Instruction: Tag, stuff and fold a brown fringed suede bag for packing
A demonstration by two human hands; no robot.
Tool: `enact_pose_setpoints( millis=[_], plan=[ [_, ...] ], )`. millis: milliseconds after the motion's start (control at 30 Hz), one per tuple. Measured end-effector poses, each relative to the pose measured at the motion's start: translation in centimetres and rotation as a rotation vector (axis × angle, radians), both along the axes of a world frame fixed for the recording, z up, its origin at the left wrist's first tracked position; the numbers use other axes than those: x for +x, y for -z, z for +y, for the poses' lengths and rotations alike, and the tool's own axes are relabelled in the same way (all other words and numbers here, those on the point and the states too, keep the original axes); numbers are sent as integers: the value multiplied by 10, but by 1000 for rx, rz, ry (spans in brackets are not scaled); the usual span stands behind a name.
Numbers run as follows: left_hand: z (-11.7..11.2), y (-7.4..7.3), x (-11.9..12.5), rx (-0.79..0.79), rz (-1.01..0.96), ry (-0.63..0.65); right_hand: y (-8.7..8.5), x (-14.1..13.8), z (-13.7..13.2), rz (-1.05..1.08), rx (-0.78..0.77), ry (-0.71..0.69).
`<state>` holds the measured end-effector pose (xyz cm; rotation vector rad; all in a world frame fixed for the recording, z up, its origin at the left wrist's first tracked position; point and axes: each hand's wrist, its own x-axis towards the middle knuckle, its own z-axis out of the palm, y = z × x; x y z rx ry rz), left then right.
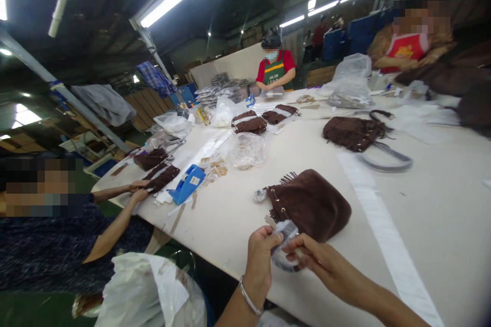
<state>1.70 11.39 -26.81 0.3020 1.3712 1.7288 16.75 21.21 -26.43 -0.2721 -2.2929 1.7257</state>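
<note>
Here, left hand [261, 253], right hand [319, 264] pinch wrapped strap [281, 261] beside brown bag [316, 204].

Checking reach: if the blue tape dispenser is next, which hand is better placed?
Left, likely. The left hand is nearer the tape dispenser, which stands to its left; the right hand is farther. Both hold the grey wrapped piece, so left would need to release first.

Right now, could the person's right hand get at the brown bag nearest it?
Probably yes: nothing visible stands between the right hand and the nearest brown bag, close beside it, though the hand is busy with a wrapped piece.
</note>
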Motion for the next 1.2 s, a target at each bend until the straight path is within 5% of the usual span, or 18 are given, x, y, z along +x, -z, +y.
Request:
enact_pose_setpoints(
  millis=[167, 233, 500, 833, 1200],
  plan=[
    [-4, -3, 5, 37, 52, 65, -14, -14, 12, 15, 599, 60],
    [-5, -6, 6, 25, 75, 78, -20, -22, 14, 41, 693, 111],
    [-14, 0, -6, -61, 60, 164, -8, -44, 25, -7, 152, 97],
    [-21, -8, -4, -111, 152, 259, -2, -49, 34, -189, -259, -19],
    [-17, -9, 9, -167, 60, 179, 3, -48, 34, -307, -607, 13]
  ],
)
